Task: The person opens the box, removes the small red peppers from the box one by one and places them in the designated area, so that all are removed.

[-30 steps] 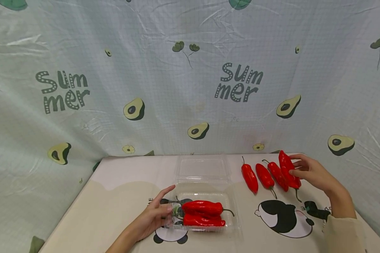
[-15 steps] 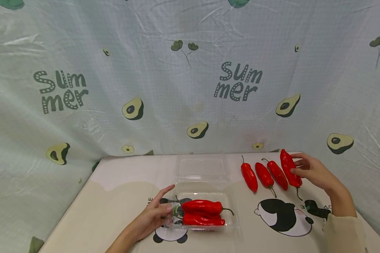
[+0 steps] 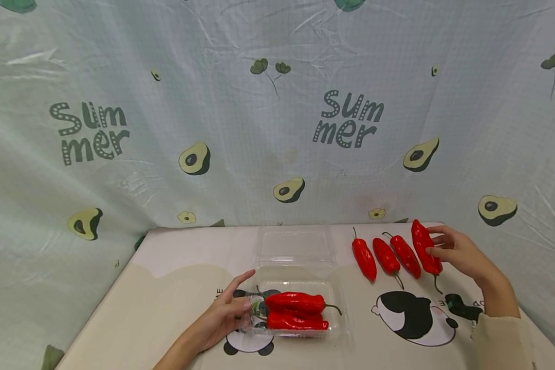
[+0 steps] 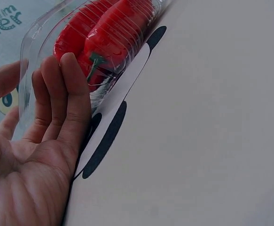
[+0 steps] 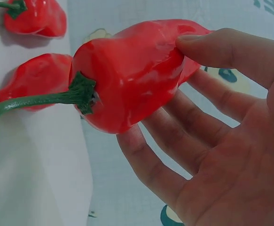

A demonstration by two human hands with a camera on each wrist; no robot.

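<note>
My right hand [image 3: 456, 253] grips a red pepper [image 3: 426, 247] with its tip upward and its green stem hanging down. In the right wrist view, the thumb [image 5: 207, 47] lies on one side of this pepper [image 5: 127, 75] and the other fingers on the opposite side. My left hand [image 3: 222, 313] holds the left side of an open clear plastic clamshell box [image 3: 337, 293]. Two red peppers [image 3: 296, 304] lie in that box, side by side. Through the clear wall, the left wrist view shows these peppers [image 4: 113, 35] beyond the left fingers [image 4: 75, 94].
Right of the box, a row of red peppers lies on the table: one on the left [image 3: 364, 260], one in the middle [image 3: 387, 256] and one on the right [image 3: 405, 256]. The clear lid [image 3: 296, 244] lies folded back. A printed curtain [image 3: 240, 118] hangs behind the table.
My right hand and its pepper have shifted slightly right, a little away from the row. My left hand and the box have stayed put.
</note>
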